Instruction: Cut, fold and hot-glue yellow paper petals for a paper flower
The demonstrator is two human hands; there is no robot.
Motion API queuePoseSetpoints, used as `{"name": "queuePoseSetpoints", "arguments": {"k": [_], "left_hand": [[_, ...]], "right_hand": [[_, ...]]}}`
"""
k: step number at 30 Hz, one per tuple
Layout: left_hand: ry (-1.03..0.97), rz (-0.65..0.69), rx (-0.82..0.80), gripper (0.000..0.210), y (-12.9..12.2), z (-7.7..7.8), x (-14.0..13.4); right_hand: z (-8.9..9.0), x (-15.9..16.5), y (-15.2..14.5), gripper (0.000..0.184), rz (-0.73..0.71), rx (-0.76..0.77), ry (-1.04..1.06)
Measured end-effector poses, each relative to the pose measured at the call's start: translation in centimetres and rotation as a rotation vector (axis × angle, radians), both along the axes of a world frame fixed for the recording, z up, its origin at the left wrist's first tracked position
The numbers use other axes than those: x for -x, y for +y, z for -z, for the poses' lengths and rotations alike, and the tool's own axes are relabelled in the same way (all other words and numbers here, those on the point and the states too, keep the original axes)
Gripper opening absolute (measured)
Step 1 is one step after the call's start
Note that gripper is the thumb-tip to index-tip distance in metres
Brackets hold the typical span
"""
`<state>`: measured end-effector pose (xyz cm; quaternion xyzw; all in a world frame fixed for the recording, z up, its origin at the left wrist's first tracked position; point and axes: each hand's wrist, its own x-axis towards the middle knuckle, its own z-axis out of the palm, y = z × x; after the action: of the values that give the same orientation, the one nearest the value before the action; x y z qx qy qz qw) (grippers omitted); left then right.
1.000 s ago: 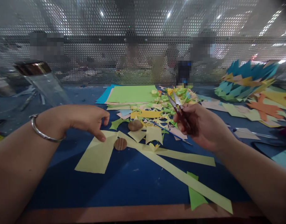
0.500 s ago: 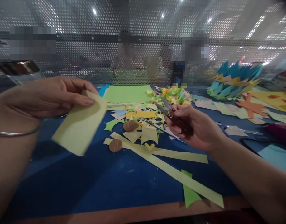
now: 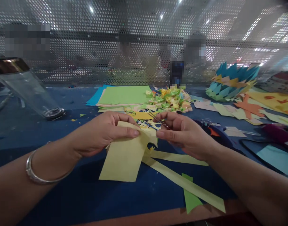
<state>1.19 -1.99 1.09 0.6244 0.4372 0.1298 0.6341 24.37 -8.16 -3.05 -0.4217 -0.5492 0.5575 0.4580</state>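
Observation:
My left hand pinches a pale yellow sheet of paper near its top edge, thumb on the near side. The sheet hangs tilted above the blue table. In my right hand is a small pair of scissors, blades pointing up and left, its handles mostly hidden by the fingers. The right thumb lies close to the paper's upper right corner; whether it touches I cannot tell. Below, two pale yellow paper strips stretch toward the right, one crossing a green paper scrap.
A clear bottle with a shiny lid leans in view at left. Behind my hands are stacked coloured sheets and a pile of paper curls. At right are a layered blue paper craft, orange cutouts and a purple tool.
My left hand has brought the paper right and down to the middle. My right hand has moved slightly lower and left with the scissors, turning them, so both hands are now close together.

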Motion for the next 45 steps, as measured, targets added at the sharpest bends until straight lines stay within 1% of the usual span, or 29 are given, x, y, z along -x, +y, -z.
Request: {"name": "queuePoseSetpoints", "arguments": {"k": [3, 6, 8, 10, 12, 14, 21, 24, 29, 36, 40, 45], "left_hand": [[0.061, 0.054, -0.061, 0.025, -0.3, 0.4, -0.3], [0.013, 0.047, -0.051, 0.023, -0.7, 0.7, -0.6], [-0.072, 0.015, -0.013, 0.023, -1.0, 1.0, -0.7], [-0.143, -0.007, 0.061, 0.027, -1.2, 1.3, -0.9], [-0.163, 0.003, 0.134, 0.032, -1.4, 1.7, -0.9], [-0.160, 0.007, 0.149, 0.034, -1.5, 2.0, -0.9], [-0.184, -0.100, 0.046, 0.036, -0.5, 2.4, -0.7], [-0.223, -0.116, 0.006, 0.034, -0.1, 2.5, -0.5], [-0.200, -0.093, -0.010, 0.035, 0.0, 2.3, -0.3], [-0.141, -0.005, -0.021, 0.036, -0.3, 2.3, -0.1], [-0.142, 0.011, -0.023, 0.035, -0.3, 2.5, 0.0], [-0.150, 0.022, -0.033, 0.030, -0.3, 2.3, 0.0]], "right_hand": [[0.4, 0.8, 0.1, 0.032, 0.000, -0.056, -0.071], [0.6, 1.2, 0.2, 0.029, -0.028, -0.091, -0.127], [0.6, 1.2, 0.1, 0.029, -0.045, -0.097, -0.147], [0.6, 1.1, 0.0, 0.029, -0.035, -0.098, -0.155], [0.5, 1.1, 0.0, 0.029, -0.010, -0.097, -0.159], [0.4, 1.1, -0.1, 0.031, 0.012, -0.101, -0.161], [0.8, 0.4, 0.3, 0.040, 0.054, -0.182, -0.253], [0.9, 0.0, 0.3, 0.043, 0.083, -0.216, -0.317], [0.5, 0.0, 0.0, 0.046, 0.089, -0.226, -0.471], [0.5, 0.1, -0.2, 0.044, 0.073, -0.280, -0.651], [0.5, 0.0, -0.4, 0.045, 0.071, -0.317, -0.686], [0.3, 0.1, -0.2, 0.045, 0.063, -0.358, -0.723]]}}
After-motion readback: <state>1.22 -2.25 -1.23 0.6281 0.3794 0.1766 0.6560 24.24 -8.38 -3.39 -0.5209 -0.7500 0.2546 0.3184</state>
